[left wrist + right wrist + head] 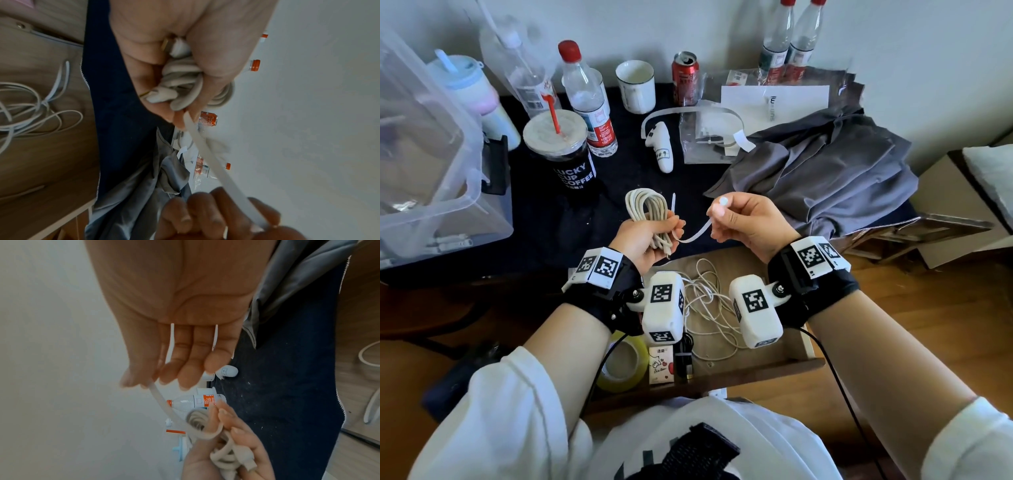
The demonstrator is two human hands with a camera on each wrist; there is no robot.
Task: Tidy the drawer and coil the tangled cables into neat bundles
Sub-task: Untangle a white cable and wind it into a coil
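Note:
My left hand [654,233] grips a coiled off-white cable bundle [647,205] above the dark table edge; its plugs show inside the fist [164,95]. A flat white strap [695,233] runs from under the bundle to my right hand [739,219], which pinches its end between thumb and forefinger. The same strap [216,167] stretches between both hands in the left wrist view, and curves round the bundle [197,430] in the right wrist view. Below the hands the open wooden drawer [767,366] holds a tangled thin white cable [709,301].
The drawer also holds a tape roll [623,363], a small card packet [661,364] and a black plug [683,359]. The table carries bottles [589,99], a coffee cup [565,154], a can [685,78], a white controller [661,144], grey cloth [825,164] and a clear bin [424,154].

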